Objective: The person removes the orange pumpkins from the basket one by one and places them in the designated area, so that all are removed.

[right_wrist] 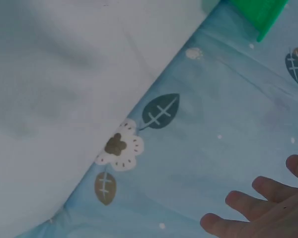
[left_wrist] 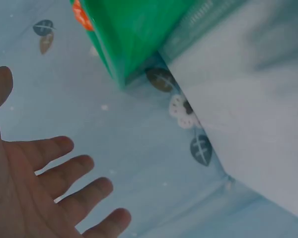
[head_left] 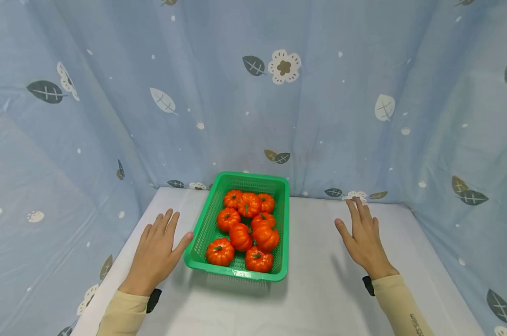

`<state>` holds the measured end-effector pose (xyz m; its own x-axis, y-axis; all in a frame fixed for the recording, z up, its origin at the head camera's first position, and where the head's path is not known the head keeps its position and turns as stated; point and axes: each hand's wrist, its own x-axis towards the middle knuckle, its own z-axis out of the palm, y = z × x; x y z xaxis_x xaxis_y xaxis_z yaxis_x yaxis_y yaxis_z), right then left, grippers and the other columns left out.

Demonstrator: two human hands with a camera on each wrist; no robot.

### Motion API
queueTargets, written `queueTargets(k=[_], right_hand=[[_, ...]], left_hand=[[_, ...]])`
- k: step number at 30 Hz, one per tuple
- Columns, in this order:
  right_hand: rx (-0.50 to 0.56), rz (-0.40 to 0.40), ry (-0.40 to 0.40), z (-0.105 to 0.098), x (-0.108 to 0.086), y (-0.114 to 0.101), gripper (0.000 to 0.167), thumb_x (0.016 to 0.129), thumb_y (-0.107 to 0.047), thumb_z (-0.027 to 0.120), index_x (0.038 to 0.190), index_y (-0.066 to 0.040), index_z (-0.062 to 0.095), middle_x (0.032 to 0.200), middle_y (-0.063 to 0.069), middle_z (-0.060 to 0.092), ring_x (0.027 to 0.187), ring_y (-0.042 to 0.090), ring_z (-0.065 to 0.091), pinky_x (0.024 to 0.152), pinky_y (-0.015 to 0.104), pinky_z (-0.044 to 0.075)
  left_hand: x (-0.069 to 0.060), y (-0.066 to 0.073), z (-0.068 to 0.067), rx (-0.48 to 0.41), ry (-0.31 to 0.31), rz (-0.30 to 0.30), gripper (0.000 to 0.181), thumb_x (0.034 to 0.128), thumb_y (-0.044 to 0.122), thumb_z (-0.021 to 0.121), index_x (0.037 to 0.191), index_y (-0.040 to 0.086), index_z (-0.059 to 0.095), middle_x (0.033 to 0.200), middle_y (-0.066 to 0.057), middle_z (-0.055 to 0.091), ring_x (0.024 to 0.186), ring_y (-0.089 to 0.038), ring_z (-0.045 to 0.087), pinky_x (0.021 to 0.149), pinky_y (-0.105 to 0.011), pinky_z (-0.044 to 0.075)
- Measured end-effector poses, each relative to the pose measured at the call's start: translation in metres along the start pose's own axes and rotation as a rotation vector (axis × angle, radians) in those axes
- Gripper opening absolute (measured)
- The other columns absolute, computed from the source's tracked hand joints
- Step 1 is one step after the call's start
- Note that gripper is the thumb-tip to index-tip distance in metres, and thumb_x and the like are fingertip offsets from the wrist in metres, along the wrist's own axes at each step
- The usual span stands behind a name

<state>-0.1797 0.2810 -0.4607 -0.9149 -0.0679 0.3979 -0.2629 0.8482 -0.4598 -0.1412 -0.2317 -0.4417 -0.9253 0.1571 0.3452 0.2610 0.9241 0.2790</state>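
A green plastic basket (head_left: 284,224) with mesh walls stands on the white table, holding several small orange pumpkins (head_left: 220,252) with green stems. To its left, my left hand (head_left: 154,252) is held with fingers straight and spread, the thumb close to the basket's rim. In the left wrist view, this hand (left_wrist: 44,193) has nothing in its palm. My right hand (head_left: 364,240) hovers over the table well to the right of the basket, fingers straight. The right wrist view shows its fingers (right_wrist: 243,204) extended and holding nothing, with a corner of the basket (right_wrist: 260,17) at the top.
The white table (head_left: 316,289) runs back to a blue curtain (head_left: 219,116) printed with leaves and flowers. This curtain also hangs along the left and right sides. The basket stands near the table's back edge.
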Motion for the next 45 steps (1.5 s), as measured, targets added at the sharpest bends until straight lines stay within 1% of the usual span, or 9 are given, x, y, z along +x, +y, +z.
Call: queueTargets(k=[6,14,24,28,32,35,40,42,45], right_hand=[[0.054,-0.021,0.022,0.000,0.001,-0.003,0.069,0.106,-0.037,0.055,0.159,-0.004,0.026,0.163,0.028,0.017,0.147,0.056,0.014,0.110,0.078,0.007],[0.168,-0.031,-0.020,0.003,0.004,-0.014,0.073,0.104,-0.034,0.058,0.162,-0.009,0.023,0.166,0.022,0.016,0.150,0.048,0.013,0.114,0.072,0.012],[0.286,-0.106,-0.101,0.016,0.006,-0.037,0.072,0.099,-0.030,0.069,0.160,-0.020,0.032,0.162,0.004,0.034,0.148,0.031,0.031,0.114,0.062,0.030],[0.410,-0.108,-0.154,0.029,0.004,-0.054,0.073,0.097,-0.032,0.072,0.159,-0.026,0.033,0.160,-0.002,0.038,0.147,0.027,0.035,0.114,0.062,0.029],[0.506,-0.119,-0.210,0.042,0.005,-0.069,0.078,0.095,-0.034,0.074,0.159,-0.028,0.030,0.160,-0.001,0.038,0.147,0.024,0.036,0.115,0.063,0.026],[0.503,-0.135,-0.266,0.049,0.007,-0.079,0.082,0.093,-0.036,0.077,0.160,-0.027,0.030,0.161,-0.001,0.036,0.148,0.024,0.034,0.115,0.062,0.027],[0.426,-0.201,-0.357,0.059,0.011,-0.093,0.088,0.089,-0.040,0.080,0.160,-0.029,0.030,0.162,-0.005,0.034,0.148,0.024,0.033,0.114,0.058,0.032],[0.386,-0.244,-0.390,0.063,0.013,-0.098,0.089,0.089,-0.041,0.080,0.160,-0.026,0.030,0.162,-0.003,0.034,0.148,0.025,0.034,0.117,0.057,0.029],[0.329,-0.270,-0.453,0.068,0.017,-0.105,0.090,0.089,-0.040,0.080,0.161,-0.018,0.030,0.162,0.000,0.034,0.148,0.023,0.032,0.121,0.055,0.017]], left_hand=[[-0.008,0.010,0.002,-0.048,-0.056,0.012,0.077,0.1027,0.055,0.051,0.153,-0.002,0.040,0.158,-0.024,0.036,0.143,-0.051,0.031,0.111,-0.067,0.025],[-0.028,0.021,0.013,-0.055,-0.147,0.029,0.087,0.0972,0.065,0.054,0.154,0.000,0.039,0.159,-0.019,0.037,0.144,-0.046,0.032,0.113,-0.064,0.025],[-0.037,0.022,0.025,-0.090,-0.161,0.041,0.090,0.0927,0.066,0.060,0.151,0.000,0.045,0.159,-0.014,0.039,0.143,-0.044,0.036,0.112,-0.064,0.029],[-0.036,0.023,0.025,-0.098,-0.149,0.057,0.088,0.0909,0.065,0.064,0.147,-0.001,0.051,0.156,-0.016,0.043,0.138,-0.045,0.042,0.109,-0.062,0.034],[-0.033,0.024,0.022,-0.097,-0.133,0.072,0.087,0.0891,0.063,0.068,0.145,-0.002,0.053,0.153,-0.018,0.047,0.133,-0.045,0.048,0.107,-0.061,0.038],[-0.033,0.025,0.025,-0.096,-0.122,0.077,0.088,0.0888,0.063,0.068,0.146,-0.002,0.052,0.153,-0.018,0.047,0.132,-0.043,0.050,0.107,-0.059,0.039],[-0.035,0.023,0.029,-0.084,-0.097,0.062,0.090,0.0868,0.067,0.068,0.147,0.002,0.053,0.154,-0.013,0.047,0.133,-0.038,0.050,0.104,-0.059,0.042],[-0.036,0.022,0.029,-0.081,-0.090,0.042,0.091,0.0854,0.069,0.068,0.147,0.004,0.053,0.154,-0.010,0.047,0.133,-0.037,0.051,0.102,-0.059,0.044],[-0.038,0.022,0.029,-0.079,-0.089,0.004,0.093,0.0836,0.072,0.067,0.149,0.009,0.052,0.155,-0.006,0.046,0.133,-0.036,0.052,0.100,-0.061,0.045]])
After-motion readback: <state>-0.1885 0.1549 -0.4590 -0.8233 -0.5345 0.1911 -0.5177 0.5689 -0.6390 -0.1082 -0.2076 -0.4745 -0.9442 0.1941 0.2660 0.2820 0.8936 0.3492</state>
